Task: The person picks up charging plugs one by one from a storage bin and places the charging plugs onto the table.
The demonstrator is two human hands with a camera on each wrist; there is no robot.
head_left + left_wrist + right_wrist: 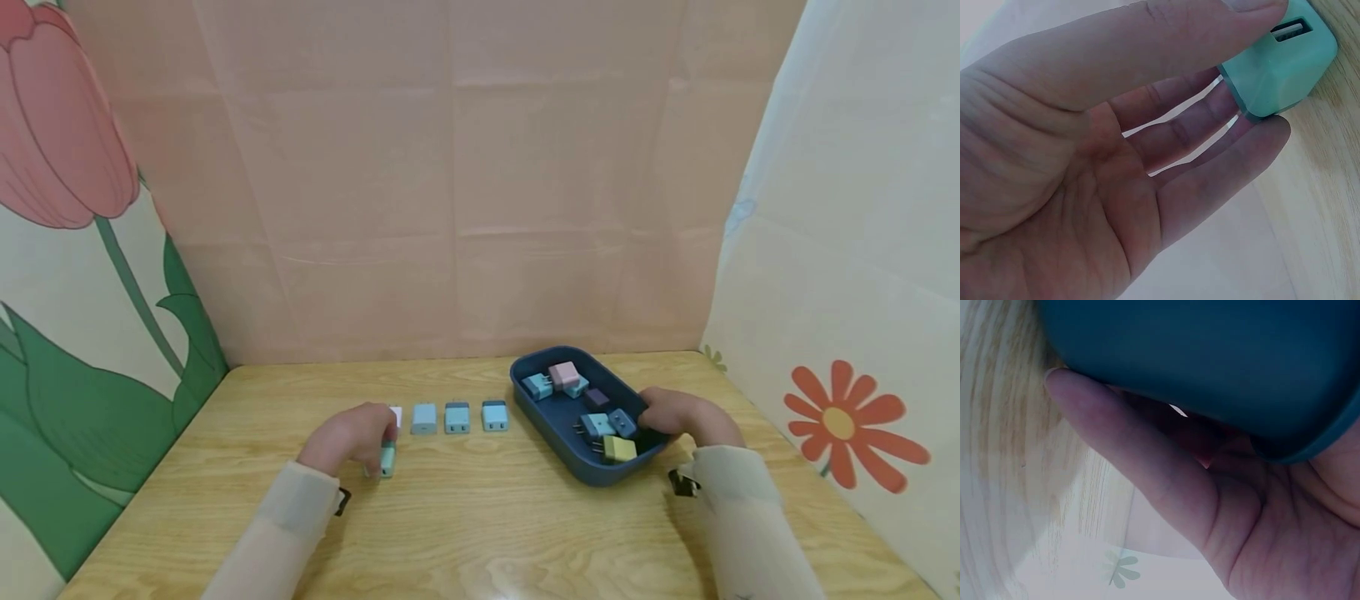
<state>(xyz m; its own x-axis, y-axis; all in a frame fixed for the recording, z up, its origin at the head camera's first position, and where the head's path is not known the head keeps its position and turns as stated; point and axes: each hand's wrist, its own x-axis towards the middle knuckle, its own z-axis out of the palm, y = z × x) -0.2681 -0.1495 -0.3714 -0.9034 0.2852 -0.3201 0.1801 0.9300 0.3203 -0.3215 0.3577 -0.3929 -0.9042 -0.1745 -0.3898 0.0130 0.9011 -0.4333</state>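
My left hand (354, 435) pinches a mint-green USB wall charger (1294, 62) between thumb and fingers, low over the table on the left. In the left wrist view a USB port shows beside the thumb. My right hand (678, 413) grips the right rim of a dark blue tray (551, 429), thumb over the edge. Seen from the right wrist, its fingers lie against the tray's outer wall. In the tray lie several chargers, among them a pink one (564, 375), a yellow one (619, 450) and a dark purple one (597, 399).
Between the left hand and the tray, a light blue charger (423, 418) and two two-tone blue chargers (457, 417) stand in a row. A whitish charger (397, 415) shows just behind the left fingers. A pink sheet (450, 208) closes off the wooden table (450, 533) at the back.
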